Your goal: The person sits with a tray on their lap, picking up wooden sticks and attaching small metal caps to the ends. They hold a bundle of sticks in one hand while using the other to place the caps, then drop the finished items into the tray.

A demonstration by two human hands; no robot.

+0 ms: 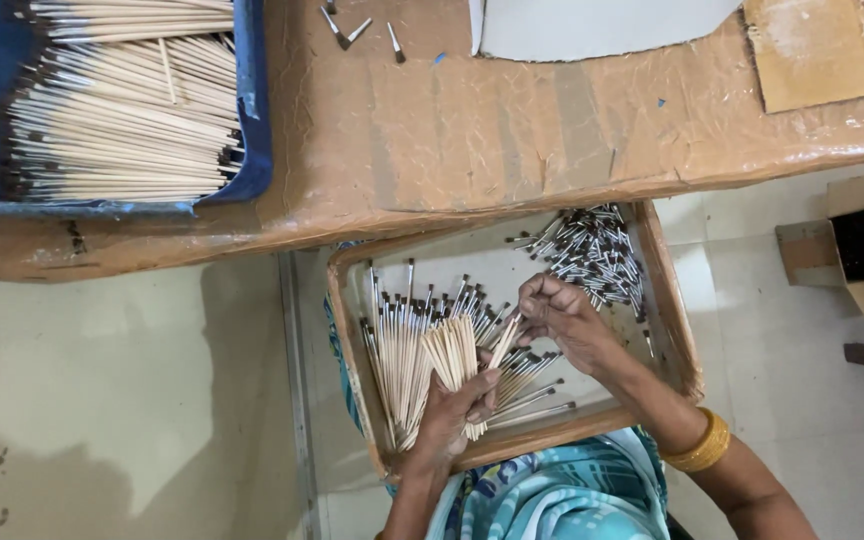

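Head view: hands sorting thin sticks over a lap tray

Brown paper-covered table (pixel 512 130) fills the top, with a blue bin (pixel 252 130) of stacked sticks at its left end. Below it, a wooden tray (pixel 677 330) sits on the person's lap. Loose sticks (pixel 397 340) lie in the tray, long axes running roughly toward and away from the person; dark-tipped short pieces (pixel 592 250) are piled at its far right. Left hand (pixel 452 410) is clenched around a fanned stick bundle (pixel 457 355). Right hand (pixel 562 315), just right of the bundle, pinches one stick (pixel 504 340) at its top, so it is nearer.
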